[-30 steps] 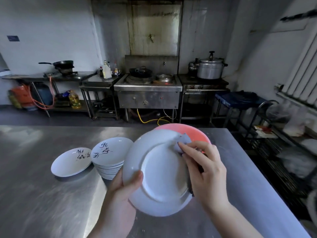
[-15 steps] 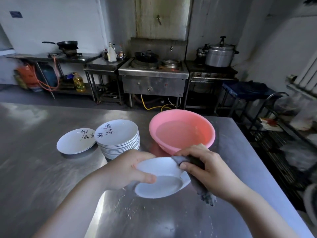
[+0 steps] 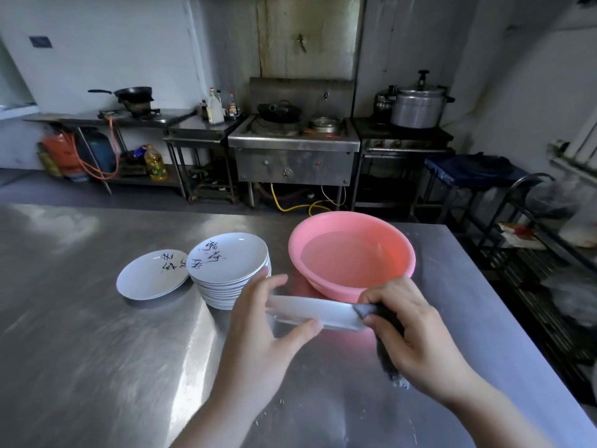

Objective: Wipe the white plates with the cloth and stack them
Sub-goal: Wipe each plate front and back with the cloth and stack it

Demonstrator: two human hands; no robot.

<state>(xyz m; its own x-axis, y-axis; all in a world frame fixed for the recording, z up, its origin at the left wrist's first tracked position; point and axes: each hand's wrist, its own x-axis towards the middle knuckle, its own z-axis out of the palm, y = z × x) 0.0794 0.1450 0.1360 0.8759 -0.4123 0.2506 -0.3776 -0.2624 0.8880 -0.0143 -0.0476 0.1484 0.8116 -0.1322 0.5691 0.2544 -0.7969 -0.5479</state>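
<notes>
My left hand (image 3: 258,331) grips the left rim of a white plate (image 3: 310,310), thumb on the near side, fingers curled over the far edge. My right hand (image 3: 416,331) pinches the plate's right rim through a dark grey cloth (image 3: 386,337), thumb and fingers curled round it; the cloth's tail hangs below my palm. The plate is held above the steel table (image 3: 97,367), seen nearly edge-on, just in front of a pink basin (image 3: 352,253) with water in it.

Writing: the stack of white plates (image 3: 229,270) left of the basin has black brush-style characters with pink strokes on its top plate; I can't read them. The single plate (image 3: 151,274) touching the stack's left side carries similar black characters, also unreadable. A yellow oil bottle (image 3: 155,163) under the far counter has a label, too small to read.
</notes>
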